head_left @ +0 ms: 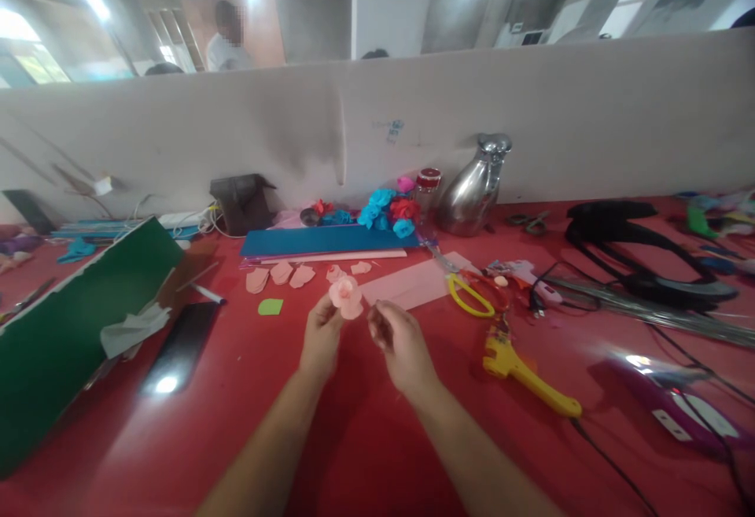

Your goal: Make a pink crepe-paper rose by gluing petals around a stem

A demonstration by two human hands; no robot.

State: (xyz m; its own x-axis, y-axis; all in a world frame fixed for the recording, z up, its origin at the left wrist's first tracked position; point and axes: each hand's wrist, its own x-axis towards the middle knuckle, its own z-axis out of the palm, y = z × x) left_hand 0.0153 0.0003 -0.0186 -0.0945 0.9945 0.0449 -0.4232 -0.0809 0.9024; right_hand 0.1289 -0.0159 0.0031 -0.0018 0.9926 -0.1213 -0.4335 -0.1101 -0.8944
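My left hand [322, 334] is closed on a pale pink paper flower [345, 297], gripping it from below with the petals facing up. Just to its right, my right hand [402, 341] is pinched, thumb against fingers; whatever lies between the fingertips is too small to make out. Behind the flower lie loose pink paper petals [281, 272] and a strip of pink paper [413, 282]. A green paper piece [270, 307] rests to the left of my left hand.
Right: yellow-handled scissors [470, 297], a yellow glue gun [528, 379] with its cord, a purple power strip [678, 411]. Behind: a steel flask [475, 186], blue and red paper flowers [383, 210], a blue paper stack [330, 241]. Left: a phone [180, 348], a green board [76, 336].
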